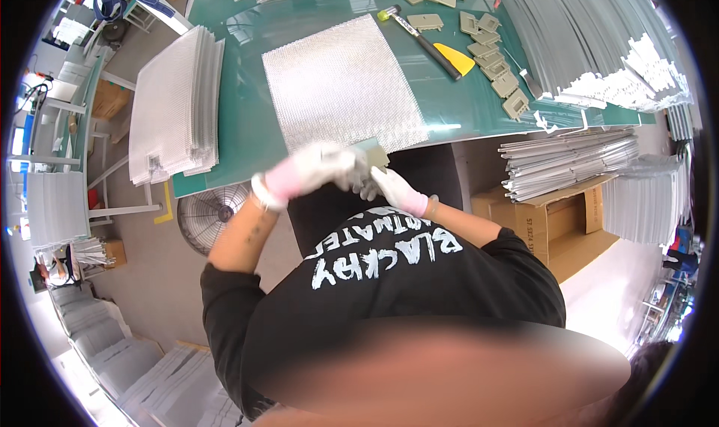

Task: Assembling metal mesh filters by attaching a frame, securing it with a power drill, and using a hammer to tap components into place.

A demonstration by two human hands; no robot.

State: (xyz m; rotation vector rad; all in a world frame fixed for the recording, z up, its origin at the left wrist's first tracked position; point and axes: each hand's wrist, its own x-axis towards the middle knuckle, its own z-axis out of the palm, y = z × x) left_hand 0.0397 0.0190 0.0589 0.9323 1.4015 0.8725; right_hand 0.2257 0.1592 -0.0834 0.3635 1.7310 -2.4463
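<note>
My black shirt (pixel 389 277) filled the foreground.
Both gloved hands — left hand (pixel 311 168), right hand (pixel 393 189) — gripped one small grey-green bracket (pixel 374 156) beside the worktop (pixel 232 165).

Your left hand (pixel 311 171) is smeared by motion, so you cannot tell its fingers apart or see how tightly they close. It covers most of the small grey-green piece (pixel 376 156); only one corner shows. Your right hand (pixel 397 191) hides its fingertips behind that piece and the other glove. The near edge of the mesh sheet (pixel 341 82) disappears behind your gloves. A blurred patch covers the lower middle of the view. The stack of metal strips (pixel 592 37) runs out past the dark rim at upper right. The fan (pixel 204 216) is partly hidden under the table (pixel 247 34) edge and behind your arm.
</note>
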